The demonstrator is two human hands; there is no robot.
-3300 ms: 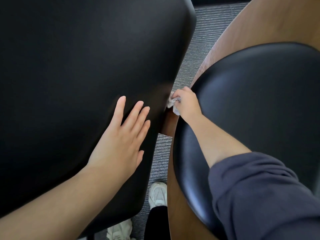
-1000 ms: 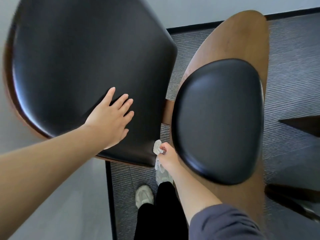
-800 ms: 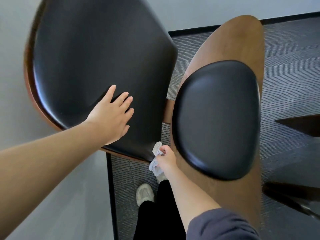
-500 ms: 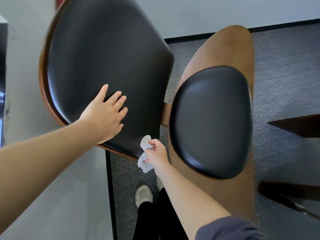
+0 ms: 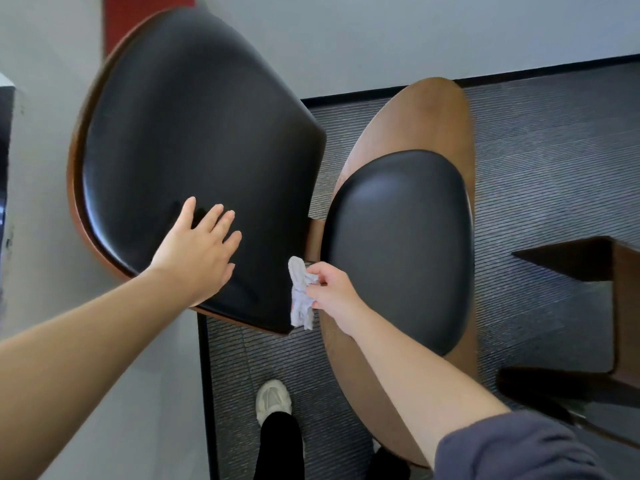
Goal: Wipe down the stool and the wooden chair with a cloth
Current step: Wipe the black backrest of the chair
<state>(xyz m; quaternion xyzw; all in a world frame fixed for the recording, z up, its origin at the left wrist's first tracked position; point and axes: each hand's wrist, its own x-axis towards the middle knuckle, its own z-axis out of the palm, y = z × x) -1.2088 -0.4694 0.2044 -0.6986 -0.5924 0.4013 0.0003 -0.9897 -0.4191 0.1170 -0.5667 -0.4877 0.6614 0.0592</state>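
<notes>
Left hand (image 5: 197, 247) lies flat, fingers straight, on the wooden chair's big black cushion (image 5: 194, 133). The right hand (image 5: 329, 289) has a pinch grip on the crumpled cloth (image 5: 301, 296) at that cushion's near corner. It's only a fingertip hold, so a snag could drop the cloth.

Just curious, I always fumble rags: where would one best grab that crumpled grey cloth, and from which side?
Pinch the cloth at its bunched middle, coming from the right, as the right hand does. It hangs as a narrow crumpled strip, both ends free, and the corner of the black cushion crowds its left side.
</notes>
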